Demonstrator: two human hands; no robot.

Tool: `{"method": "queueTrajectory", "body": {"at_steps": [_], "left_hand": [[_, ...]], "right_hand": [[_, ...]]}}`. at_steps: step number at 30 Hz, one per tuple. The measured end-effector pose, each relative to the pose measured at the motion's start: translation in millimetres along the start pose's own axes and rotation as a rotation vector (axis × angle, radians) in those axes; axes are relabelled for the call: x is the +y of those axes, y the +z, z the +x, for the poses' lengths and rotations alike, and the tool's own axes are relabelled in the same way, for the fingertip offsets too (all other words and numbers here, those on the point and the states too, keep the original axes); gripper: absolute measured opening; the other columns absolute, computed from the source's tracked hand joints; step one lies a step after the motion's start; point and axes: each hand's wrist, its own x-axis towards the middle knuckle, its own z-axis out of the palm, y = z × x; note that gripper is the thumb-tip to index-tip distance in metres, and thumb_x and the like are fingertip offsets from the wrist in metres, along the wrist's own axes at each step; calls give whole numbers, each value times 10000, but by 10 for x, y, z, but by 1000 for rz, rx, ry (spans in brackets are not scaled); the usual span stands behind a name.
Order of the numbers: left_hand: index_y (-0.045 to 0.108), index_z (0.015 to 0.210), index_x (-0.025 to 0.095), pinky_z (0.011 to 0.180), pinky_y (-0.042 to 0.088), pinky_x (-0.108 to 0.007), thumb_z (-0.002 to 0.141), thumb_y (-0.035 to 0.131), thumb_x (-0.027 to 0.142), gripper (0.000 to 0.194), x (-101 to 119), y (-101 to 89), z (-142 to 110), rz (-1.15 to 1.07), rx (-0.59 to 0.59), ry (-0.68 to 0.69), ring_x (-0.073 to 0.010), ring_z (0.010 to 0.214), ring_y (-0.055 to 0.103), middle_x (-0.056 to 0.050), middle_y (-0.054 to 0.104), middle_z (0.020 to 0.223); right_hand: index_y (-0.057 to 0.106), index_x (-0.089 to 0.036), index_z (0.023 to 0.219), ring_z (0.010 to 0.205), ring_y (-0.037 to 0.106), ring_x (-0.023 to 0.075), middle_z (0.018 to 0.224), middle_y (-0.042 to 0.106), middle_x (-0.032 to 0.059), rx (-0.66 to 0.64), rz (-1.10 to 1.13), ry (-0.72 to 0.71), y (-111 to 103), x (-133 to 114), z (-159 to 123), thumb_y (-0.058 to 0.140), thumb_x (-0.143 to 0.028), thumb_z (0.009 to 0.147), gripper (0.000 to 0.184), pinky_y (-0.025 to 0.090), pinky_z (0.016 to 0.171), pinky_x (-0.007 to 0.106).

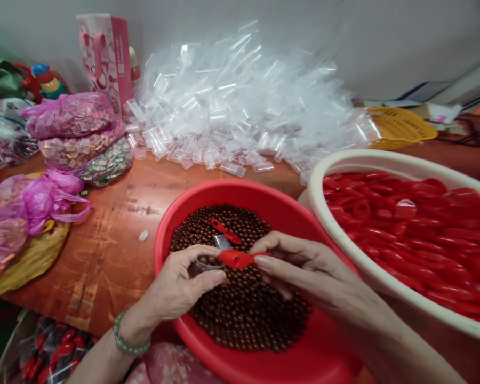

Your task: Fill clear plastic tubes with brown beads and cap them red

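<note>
Above a red basin (224, 188) of brown balls (256, 314), both my hands work close together. My left hand (184, 280) is closed around a clear plastic tube (202, 265), and brown balls show at its mouth. Pinched in the fingers of my right hand (300, 261) is a red propeller-shaped plastic piece (238, 258), its near end beside the tube's opening. I cannot tell whether the two touch. Another red propeller-shaped piece (226, 231) with a clear tube (222, 242) lies on the balls beyond my hands.
A large white basin (317, 184) of red plastic parts (404, 234) stands at right. Clear tubes (240, 106) are heaped along the wall, beside a yellow basket (408, 125). Pink bags (70, 114) and a paper bag (104, 58) stand left. Red-and-clear items (52, 346) fill a box lower left.
</note>
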Motion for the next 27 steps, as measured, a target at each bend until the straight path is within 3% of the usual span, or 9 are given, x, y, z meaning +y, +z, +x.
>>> {"method": "queueTrajectory", "body": {"at_steps": [4,6,8,11,13,16,20,24,27], "left_hand": [[716,1015,159,777,478,-248,752,752,374,341,-44,65,-31,-187,30,-53,-132,794,636,-38,706,859],[701,1078,169,792,487,-256,733,774,380,411,-58,91,-47,-235,70,-66,-136,802,653,-37,713,876],[693,1098,180,796,481,-250,737,775,364,414,-67,104,-51,-209,134,-42,-120,786,641,-25,706,883],[716,997,170,784,452,-223,754,763,326,292,-76,98,-41,-99,179,33,-103,793,596,-12,680,892],[714,956,166,732,432,-206,777,740,333,246,-76,88,-32,-72,182,54,-90,756,558,1,656,845],[708,946,166,666,401,-193,784,729,349,245,-67,86,-29,-96,188,40,-73,683,509,21,624,770],[706,928,159,738,426,-208,774,734,306,214,-44,102,-36,-141,148,54,-91,744,555,5,659,821],[703,951,152,773,436,-228,800,701,297,209,-42,90,-34,-140,88,63,-108,779,582,-14,680,858],[685,983,151,773,429,-233,812,684,303,229,-65,71,-23,-109,84,73,-111,787,572,-13,661,856]], "right_hand": [[575,-187,753,376,308,48,468,393,-84,-93,103,52,95,55,70,678,-541,758,369,224,355,179],[571,-188,745,368,272,46,448,363,-95,-64,79,51,122,57,101,670,-531,759,358,206,352,180],[594,-183,755,398,327,56,481,420,-73,4,-7,-3,152,36,103,645,-484,789,307,261,376,186],[659,-180,790,541,515,101,628,596,-4,114,-248,-183,201,-8,52,598,-376,842,211,408,486,208],[693,-189,875,606,595,124,695,668,12,115,-370,-295,229,-24,2,592,-330,866,174,471,548,217],[687,-203,1007,650,668,136,775,731,16,108,-449,-487,259,-11,-47,626,-276,869,167,532,615,220],[669,-212,1108,756,702,157,881,732,57,221,-572,-725,296,43,-34,621,-230,884,230,567,675,237],[637,-230,1193,803,698,169,948,722,71,290,-540,-731,346,83,2,662,-290,868,331,577,708,262],[681,-244,1061,750,681,162,870,720,38,297,-428,-681,382,95,18,698,-288,839,226,568,680,266]]}}
